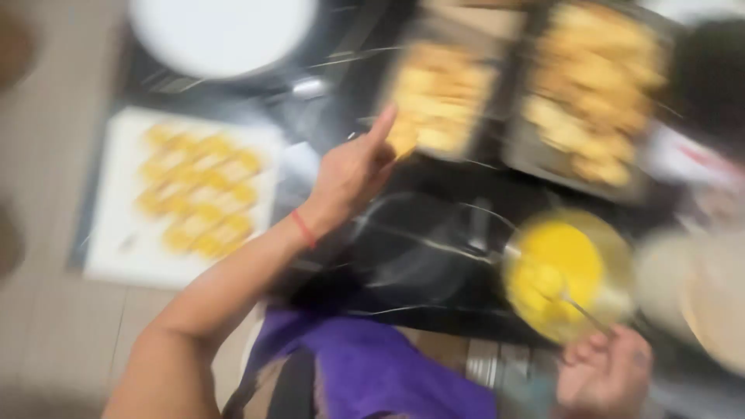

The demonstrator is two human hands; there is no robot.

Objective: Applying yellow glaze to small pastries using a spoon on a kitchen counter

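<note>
The picture is heavily blurred by motion. My left hand (353,171) reaches out over a dark stovetop (419,256), fingers extended toward a tray of pale battered pieces (438,97); it touches or nearly touches the tray's near edge and seems to hold nothing. A red band circles that wrist. My right hand (605,372) at the lower right grips a thin metal utensil (578,306) that dips into a glass bowl of yellow batter (566,271).
A second tray of battered pieces (594,85) lies at the upper right. A white board with yellow pieces (190,194) sits at the left, a white round plate (221,31) above it. Purple cloth (372,365) covers my body below.
</note>
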